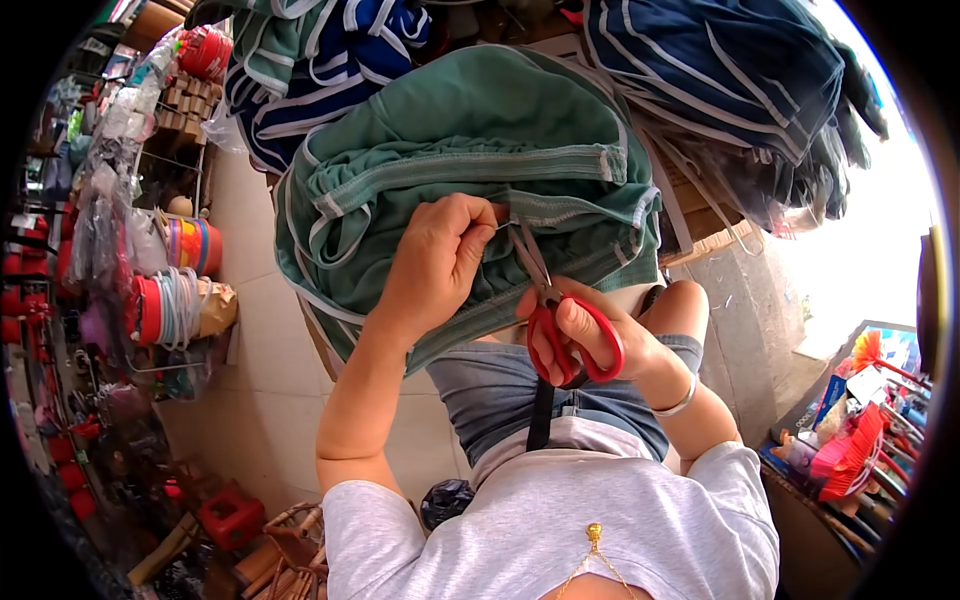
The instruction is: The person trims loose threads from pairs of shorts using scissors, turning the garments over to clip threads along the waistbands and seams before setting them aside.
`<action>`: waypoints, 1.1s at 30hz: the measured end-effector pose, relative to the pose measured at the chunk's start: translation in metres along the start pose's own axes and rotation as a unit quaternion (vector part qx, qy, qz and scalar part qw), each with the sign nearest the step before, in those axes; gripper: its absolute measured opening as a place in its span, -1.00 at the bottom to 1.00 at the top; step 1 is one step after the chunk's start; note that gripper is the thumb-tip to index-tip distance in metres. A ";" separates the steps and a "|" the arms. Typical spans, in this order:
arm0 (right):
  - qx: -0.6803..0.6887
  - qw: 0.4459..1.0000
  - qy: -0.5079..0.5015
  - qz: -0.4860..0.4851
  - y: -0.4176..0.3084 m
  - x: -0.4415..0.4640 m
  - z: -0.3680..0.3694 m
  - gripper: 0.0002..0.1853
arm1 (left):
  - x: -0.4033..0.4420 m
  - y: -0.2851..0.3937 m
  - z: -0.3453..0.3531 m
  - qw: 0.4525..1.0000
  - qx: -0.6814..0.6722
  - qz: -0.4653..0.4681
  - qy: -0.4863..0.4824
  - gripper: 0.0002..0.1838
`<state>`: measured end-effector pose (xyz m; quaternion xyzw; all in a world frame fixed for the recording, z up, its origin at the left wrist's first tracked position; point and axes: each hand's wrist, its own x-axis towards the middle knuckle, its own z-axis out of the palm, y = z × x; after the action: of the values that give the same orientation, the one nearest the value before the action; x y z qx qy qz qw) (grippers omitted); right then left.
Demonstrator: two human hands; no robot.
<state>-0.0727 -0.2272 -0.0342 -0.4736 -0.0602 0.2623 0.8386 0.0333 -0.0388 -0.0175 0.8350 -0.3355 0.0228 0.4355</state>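
Note:
A green garment (pixel 470 110) with white piping and a gathered, stitched waistband lies bunched over my lap and the work surface. My left hand (pixel 440 260) rests above it, thumb and fingers closed in a pinch on a thin pale thread (pixel 504 226) near the waistband's edge. In my right hand (pixel 600 335) are scissors (pixel 545 285) with red handles, thumb and fingers through the loops. Their blades point up and away from me, tips close to the thread and my left fingertips. How far the blades are parted is hard to see.
Blue-and-white garments (pixel 320 100) are heaped at the back left, and navy garments with white stripes (pixel 715 70) at the back right. Shelves with cord spools (pixel 175 310) line the left side. A box of assorted goods (pixel 850 430) stands at the right.

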 end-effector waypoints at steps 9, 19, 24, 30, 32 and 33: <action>0.013 0.999 0.028 -0.017 0.004 0.008 0.003 -0.38 | -0.001 -0.003 0.000 1.000 -0.006 0.005 -0.001 -0.93; 0.052 0.997 0.035 -0.038 0.008 0.010 0.002 -0.43 | -0.001 -0.003 -0.001 1.000 -0.006 0.006 -0.004 -0.94; 0.025 0.999 0.024 -0.034 0.012 0.006 -0.002 -0.41 | -0.001 -0.003 -0.001 1.000 -0.022 0.001 0.005 -0.94; 0.013 0.994 -0.100 0.037 0.021 -0.017 -0.016 -0.39 | 0.004 0.010 -0.010 0.990 0.088 0.105 0.040 -0.95; 0.027 0.986 -0.128 0.108 0.028 -0.026 -0.018 -0.47 | 0.001 0.041 -0.012 0.973 0.133 0.189 0.020 -0.94; 0.028 0.985 -0.128 0.108 0.041 -0.028 -0.026 -0.47 | -0.004 0.059 -0.005 0.964 0.132 0.231 -0.004 -0.91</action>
<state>-0.1028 -0.2440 -0.0786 -0.4161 -0.1078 0.4116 0.8036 -0.0023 -0.0562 0.0263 0.7851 -0.5150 0.1634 0.3028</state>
